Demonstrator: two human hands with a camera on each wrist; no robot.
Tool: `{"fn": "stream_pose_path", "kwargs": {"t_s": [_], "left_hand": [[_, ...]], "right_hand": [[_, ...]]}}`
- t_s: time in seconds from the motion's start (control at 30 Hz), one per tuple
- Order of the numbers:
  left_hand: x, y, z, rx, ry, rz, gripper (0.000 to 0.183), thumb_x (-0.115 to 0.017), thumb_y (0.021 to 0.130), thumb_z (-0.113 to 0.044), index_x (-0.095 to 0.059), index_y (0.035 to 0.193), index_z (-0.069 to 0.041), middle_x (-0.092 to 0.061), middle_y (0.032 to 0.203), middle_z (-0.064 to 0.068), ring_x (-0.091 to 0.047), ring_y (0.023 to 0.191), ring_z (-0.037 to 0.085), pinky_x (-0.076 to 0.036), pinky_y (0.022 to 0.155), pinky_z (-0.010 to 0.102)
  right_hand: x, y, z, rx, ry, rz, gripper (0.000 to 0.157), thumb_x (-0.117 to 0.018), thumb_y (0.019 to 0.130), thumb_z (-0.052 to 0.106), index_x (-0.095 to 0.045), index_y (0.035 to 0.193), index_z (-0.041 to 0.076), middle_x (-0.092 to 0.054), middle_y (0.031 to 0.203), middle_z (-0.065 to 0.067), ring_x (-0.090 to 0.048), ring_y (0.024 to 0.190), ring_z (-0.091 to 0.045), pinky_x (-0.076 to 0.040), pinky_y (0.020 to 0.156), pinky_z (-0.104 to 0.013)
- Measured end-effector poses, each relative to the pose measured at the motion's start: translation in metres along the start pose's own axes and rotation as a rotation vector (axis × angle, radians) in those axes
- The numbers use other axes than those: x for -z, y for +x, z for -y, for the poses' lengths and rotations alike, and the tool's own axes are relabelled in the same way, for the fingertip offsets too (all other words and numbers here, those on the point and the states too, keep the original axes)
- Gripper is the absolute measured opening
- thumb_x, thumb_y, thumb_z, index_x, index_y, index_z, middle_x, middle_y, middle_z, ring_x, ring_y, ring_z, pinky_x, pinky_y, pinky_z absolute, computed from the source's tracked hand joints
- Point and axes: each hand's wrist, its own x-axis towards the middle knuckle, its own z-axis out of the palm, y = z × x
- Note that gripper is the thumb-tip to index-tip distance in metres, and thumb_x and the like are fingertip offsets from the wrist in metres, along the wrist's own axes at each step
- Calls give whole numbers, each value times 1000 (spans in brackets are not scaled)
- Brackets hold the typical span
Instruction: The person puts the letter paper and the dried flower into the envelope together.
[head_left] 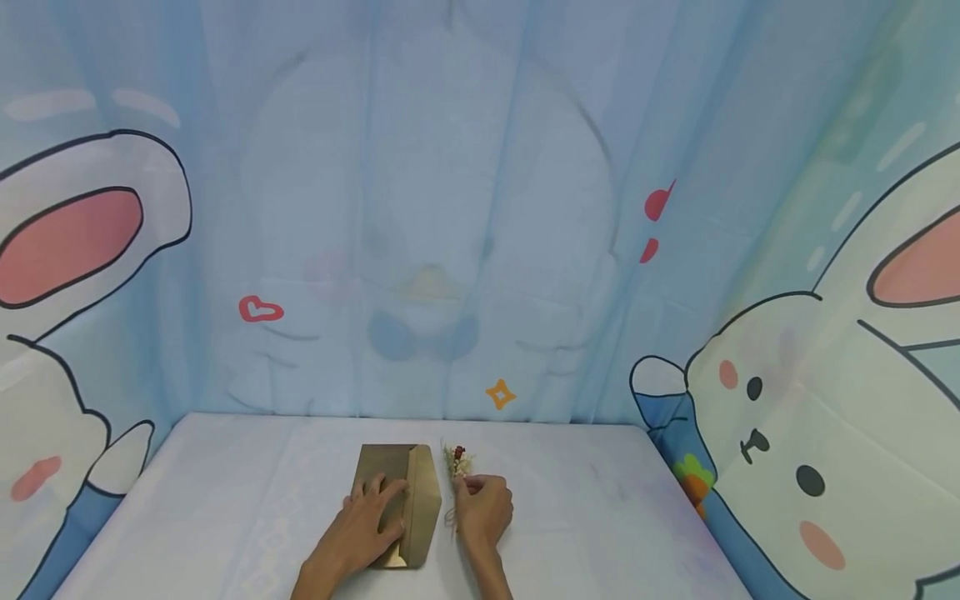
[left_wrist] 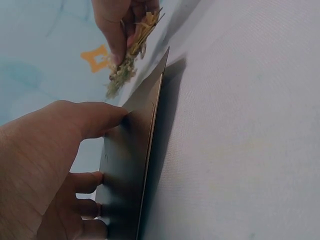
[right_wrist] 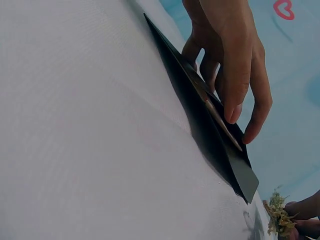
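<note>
On the white worktop (head_left: 225,492) lies a gold envelope (head_left: 420,500), thin, light and probably slippery; the left hand (head_left: 367,521) presses it flat with straight fingers. Just beside it, the right hand (head_left: 482,507) pinches a small dried flower sprig (head_left: 457,460), brittle, best held by its stems.

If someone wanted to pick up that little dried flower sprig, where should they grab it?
Probably by the thin stems, from the person's side. The dried flower sprig points its fragile blooms away, toward the curtain, and the right hand already pinches it low on the stems, beside the gold envelope under the left hand.
</note>
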Motion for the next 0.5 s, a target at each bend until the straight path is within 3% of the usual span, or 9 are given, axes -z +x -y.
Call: {"fn": "stream_pose_path", "kwargs": {"t_s": [0.27, 0.5], "left_hand": [[0, 1, -1, -3, 29, -11, 57, -77, 100, -28, -60, 154, -20, -49, 162, 30, -44, 146, 64, -49, 103, 80], [0, 0, -2, -5, 30, -17, 56, -78, 101, -27, -60, 153, -20, -49, 161, 30, -41, 148, 66, -46, 104, 82]], "right_hand": [[-3, -3, 1, 16, 14, 10, 13, -93, 81, 10, -83, 74, 6, -73, 63, -4, -61, 54, -14, -51, 60, -39], [-5, -7, 3, 58, 48, 9, 14, -94, 80, 9, -83, 71, 8, -74, 61, -4, -62, 52, -12, -52, 56, -38]]}}
